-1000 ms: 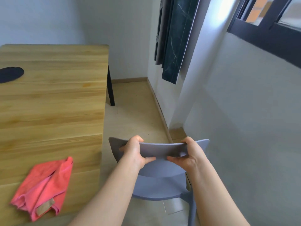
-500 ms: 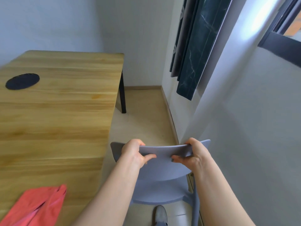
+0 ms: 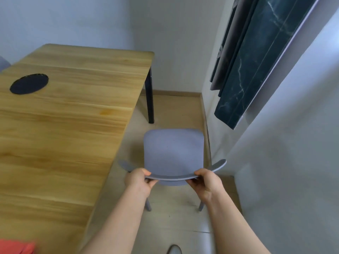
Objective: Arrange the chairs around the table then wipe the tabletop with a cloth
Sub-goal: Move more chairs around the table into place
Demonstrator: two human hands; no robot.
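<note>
Chair (image 3: 173,151) between table (image 3: 64,134) edge and wall (image 3: 284,162); left grip (image 3: 139,182), right grip (image 3: 206,184) around backrest.

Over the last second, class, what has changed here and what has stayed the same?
The grey chair has been moved forward beside the table, toward its far black leg. The left hand and right hand still grip the backrest. The red cloth stays on the table.
</note>
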